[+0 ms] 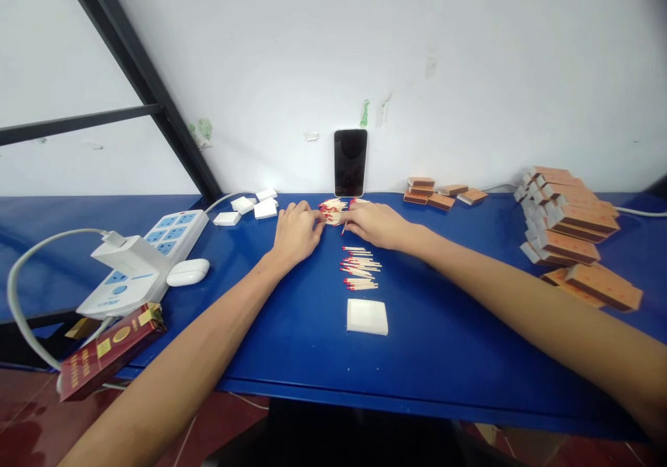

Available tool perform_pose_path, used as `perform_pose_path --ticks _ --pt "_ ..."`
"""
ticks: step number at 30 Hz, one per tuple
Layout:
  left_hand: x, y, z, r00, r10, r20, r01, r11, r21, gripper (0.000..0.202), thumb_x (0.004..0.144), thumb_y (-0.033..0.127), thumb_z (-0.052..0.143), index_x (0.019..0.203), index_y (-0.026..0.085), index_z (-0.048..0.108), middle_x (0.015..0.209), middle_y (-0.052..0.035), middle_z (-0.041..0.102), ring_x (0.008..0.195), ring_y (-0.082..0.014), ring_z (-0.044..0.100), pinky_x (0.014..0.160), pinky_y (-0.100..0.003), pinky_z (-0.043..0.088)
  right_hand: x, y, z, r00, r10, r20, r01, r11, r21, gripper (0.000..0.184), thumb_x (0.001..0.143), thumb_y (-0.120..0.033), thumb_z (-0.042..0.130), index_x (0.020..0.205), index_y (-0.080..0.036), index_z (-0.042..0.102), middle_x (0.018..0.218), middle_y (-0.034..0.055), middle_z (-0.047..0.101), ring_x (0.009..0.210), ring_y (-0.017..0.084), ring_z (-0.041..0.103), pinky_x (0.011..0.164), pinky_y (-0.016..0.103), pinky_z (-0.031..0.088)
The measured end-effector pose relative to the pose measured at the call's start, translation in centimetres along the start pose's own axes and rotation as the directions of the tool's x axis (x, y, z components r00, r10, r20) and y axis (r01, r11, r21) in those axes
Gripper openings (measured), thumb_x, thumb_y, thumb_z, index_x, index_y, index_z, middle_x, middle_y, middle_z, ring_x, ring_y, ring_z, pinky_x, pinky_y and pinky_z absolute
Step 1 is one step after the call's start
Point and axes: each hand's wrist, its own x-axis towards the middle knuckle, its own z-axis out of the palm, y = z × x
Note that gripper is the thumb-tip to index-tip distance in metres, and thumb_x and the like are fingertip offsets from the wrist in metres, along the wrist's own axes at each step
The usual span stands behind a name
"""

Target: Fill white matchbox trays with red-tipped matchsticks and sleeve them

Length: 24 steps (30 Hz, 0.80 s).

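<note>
A loose pile of red-tipped matches (333, 210) lies at the back of the blue table, between my two hands. My left hand (296, 232) rests at the pile's left side, fingers bent and a gap showing between thumb and forefinger. On the other side my right hand (379, 225) is closed, with a single match (344, 229) at its fingertips; more matches are partly hidden behind it. Nearer to me, several rows of matches (360, 269) lie side by side, most heads pointing left. Below them sits a shallow white matchbox tray (367, 316).
Small white boxes (265, 208) lie at the back left. A power strip (177, 234), a white earphone case (188, 272) and a dark red box (112, 349) occupy the left. A phone (350, 162) leans on the wall. Orange matchboxes (573, 210) are stacked at right.
</note>
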Motion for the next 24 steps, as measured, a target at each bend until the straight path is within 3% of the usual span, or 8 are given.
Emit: perform_pose_path --ticks 4,8,12,16,19,24 --pt "-0.1 -0.3 0.1 1.000 0.020 0.003 -0.020 1.000 0.005 0.026 0.094 0.033 0.051 0.102 0.025 0.074 0.098 -0.0098 0.059 0.094 -0.0284 0.051 0.078 -0.040 0.039 0.4 0.3 0.2 1.000 0.009 0.004 -0.009 0.998 0.066 0.027 0.098 -0.030 0.047 0.114 -0.023 0.068 0.109 0.0092 0.068 0.100 0.024 0.062 0.078 0.031 0.043" --pt "-0.1 -0.3 0.2 0.999 0.033 0.004 -0.033 0.999 -0.001 0.027 0.095 0.033 0.050 0.102 0.025 0.075 0.099 -0.0103 0.058 0.096 -0.0288 0.049 0.079 -0.041 0.039 0.4 0.1 -0.1 0.999 0.032 0.024 -0.036 0.986 0.161 0.018 0.094 -0.026 0.053 0.101 -0.020 0.069 0.098 0.0070 0.071 0.090 0.019 0.062 0.076 0.029 0.041" --pt "0.0 -0.4 0.3 0.999 0.033 0.013 -0.033 0.999 -0.007 0.027 0.095 0.032 0.050 0.103 0.025 0.074 0.100 -0.0105 0.058 0.095 -0.0287 0.048 0.081 -0.041 0.039 -0.9 -0.8 -1.8 0.991 0.011 0.130 -0.046 0.962 0.269 0.014 0.088 -0.019 0.056 0.085 -0.017 0.070 0.083 0.0041 0.071 0.072 0.015 0.060 0.065 0.025 0.041" --pt "0.1 -0.5 0.3 0.999 0.042 0.030 -0.042 0.999 -0.006 0.027 0.096 0.033 0.049 0.101 0.024 0.074 0.098 -0.0104 0.059 0.094 -0.0290 0.049 0.080 -0.042 0.039 -2.1 -1.2 -3.4 0.972 -0.028 0.233 -0.060 0.930 0.364 0.014 0.085 -0.021 0.060 0.080 -0.018 0.072 0.074 0.0015 0.072 0.065 0.014 0.061 0.062 0.024 0.042" --pt "0.1 -0.3 0.1 0.998 0.025 0.060 -0.023 0.999 -0.030 0.026 0.095 0.032 0.049 0.099 0.024 0.073 0.098 -0.0103 0.059 0.095 -0.0296 0.049 0.080 -0.042 0.039 -2.2 -0.4 -3.4 0.989 0.020 0.145 -0.073 0.926 0.370 0.015 0.085 -0.023 0.060 0.085 -0.017 0.074 0.082 0.0027 0.075 0.072 0.015 0.065 0.065 0.024 0.044" --pt "0.0 0.4 -0.2 0.995 0.045 0.087 -0.037 0.995 -0.088 0.021 0.093 0.030 0.052 0.092 0.022 0.072 0.098 -0.0099 0.060 0.095 -0.0288 0.049 0.081 -0.042 0.039 -1.5 1.9 -2.5 0.988 0.155 -0.022 -0.145 0.961 0.235 0.021 0.088 -0.022 0.054 0.090 -0.016 0.074 0.089 0.0066 0.075 0.080 0.018 0.066 0.068 0.026 0.042"
